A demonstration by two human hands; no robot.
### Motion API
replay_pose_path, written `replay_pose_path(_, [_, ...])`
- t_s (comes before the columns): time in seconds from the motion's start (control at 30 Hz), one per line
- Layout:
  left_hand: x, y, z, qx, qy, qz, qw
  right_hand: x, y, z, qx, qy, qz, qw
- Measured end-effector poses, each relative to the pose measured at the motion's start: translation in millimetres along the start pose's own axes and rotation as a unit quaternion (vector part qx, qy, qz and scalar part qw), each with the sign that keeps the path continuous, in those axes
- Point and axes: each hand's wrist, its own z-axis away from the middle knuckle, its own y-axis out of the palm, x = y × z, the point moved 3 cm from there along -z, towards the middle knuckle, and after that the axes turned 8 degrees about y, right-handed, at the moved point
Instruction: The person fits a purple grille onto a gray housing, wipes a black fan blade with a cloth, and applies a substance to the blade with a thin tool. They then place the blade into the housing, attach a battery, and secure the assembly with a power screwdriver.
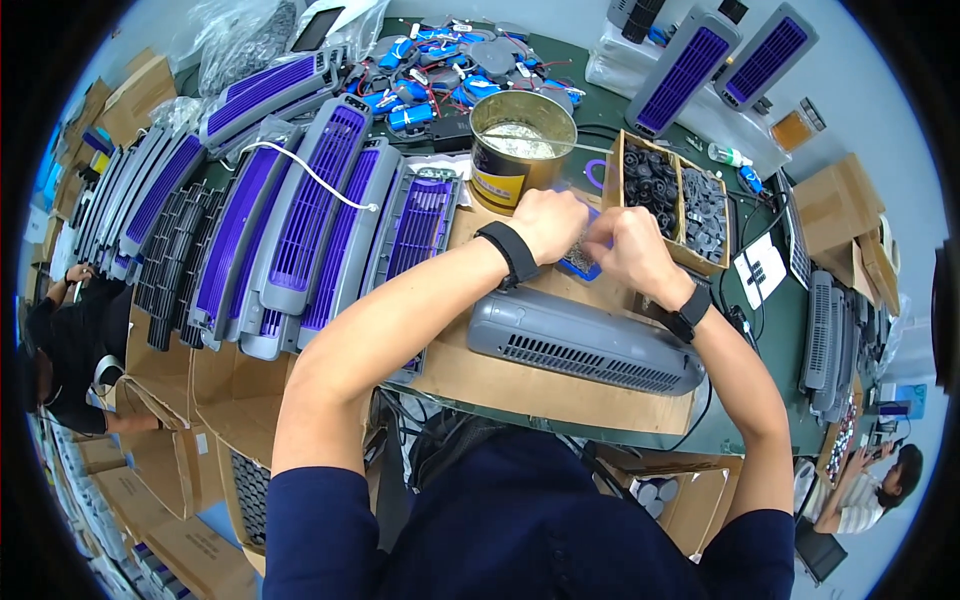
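Observation:
My left hand (550, 222) is curled closed beside a small blue tray (580, 270) that holds tiny metal pieces, perhaps screws. Over the tray's right side hangs my right hand (640, 252), its fingers bent inward and pressed together. Whatever either hand pinches is hidden or too small to name. A grey slotted housing (585, 340) lies lengthwise on the cardboard sheet (455, 375), just below both hands. Behind my left hand stands a large open tin (505, 180) with pale contents and a thin rod across its mouth.
Grey-and-purple housings (310, 210) crowd the left side. Blue battery packs with wires (410, 118) pile up at the back. A divided wooden box (720, 262) of black and grey parts sits right. Cardboard boxes (690, 505) stand below the table. Another person (860, 490) sits far right.

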Motion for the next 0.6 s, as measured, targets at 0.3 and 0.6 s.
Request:
replay_pose_path(0.3, [13,4,-1,-0.009,-0.019,0.066,0.998,14,-29,18,0.117,0.107,-0.134,0.978])
replay_pose_path(0.6, [-29,-74,48,-0.09,-0.012,0.323,0.942,9,-36,61,0.192,0.033,-0.089,0.977])
